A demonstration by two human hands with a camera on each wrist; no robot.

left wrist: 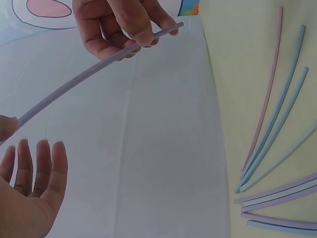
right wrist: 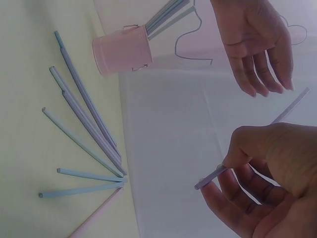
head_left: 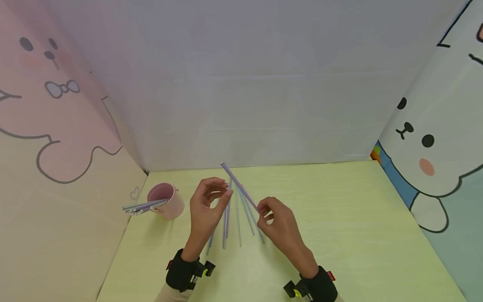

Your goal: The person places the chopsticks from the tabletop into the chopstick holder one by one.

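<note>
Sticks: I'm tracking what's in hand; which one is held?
The purple stick pinched in the right hand; the others lie on the table or sit in the pink bucket.

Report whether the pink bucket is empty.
The pink bucket isn't empty: thin sticks poke out of it. How full, I cannot tell.

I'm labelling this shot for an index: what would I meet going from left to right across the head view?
Pink printed figure with bow tie → pink bucket → left hand → raised purple stick → right hand → white printed figure.
</note>
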